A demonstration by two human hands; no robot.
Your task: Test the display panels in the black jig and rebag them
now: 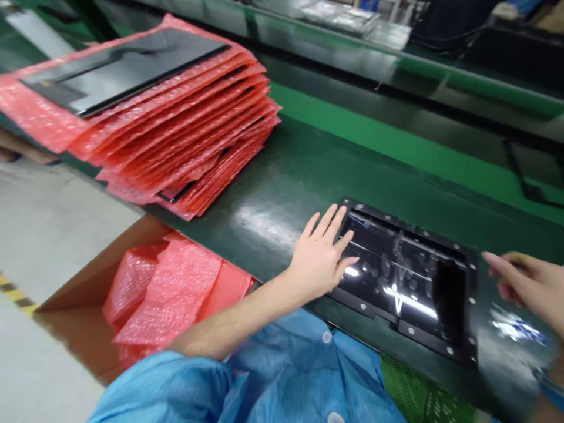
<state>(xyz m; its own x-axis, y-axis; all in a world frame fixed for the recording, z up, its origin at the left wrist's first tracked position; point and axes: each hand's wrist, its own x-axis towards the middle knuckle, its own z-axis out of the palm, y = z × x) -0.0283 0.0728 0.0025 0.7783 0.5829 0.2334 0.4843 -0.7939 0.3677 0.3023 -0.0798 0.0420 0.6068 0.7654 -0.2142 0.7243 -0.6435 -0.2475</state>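
Observation:
A glossy black panel point(409, 276) in a black frame with small round fasteners lies flat on the dark green conveyor belt point(286, 188) in front of me. My left hand point(321, 255) rests open on the panel's left edge, fingers spread flat. At the panel's right end my right hand point(529, 285) hovers with fingers stretched out and nothing in it. The sleeves and front of my blue coat point(273, 376) fill the bottom of the view.
A tall stack of black panels in red bubble-wrap sleeves point(150, 111) lies on the belt's left part. A cardboard box point(88, 282) with loose red bubble wrap point(167, 294) stands on the floor below. A bright green strip point(396, 141) runs along the belt. More trays lie beyond the far rail.

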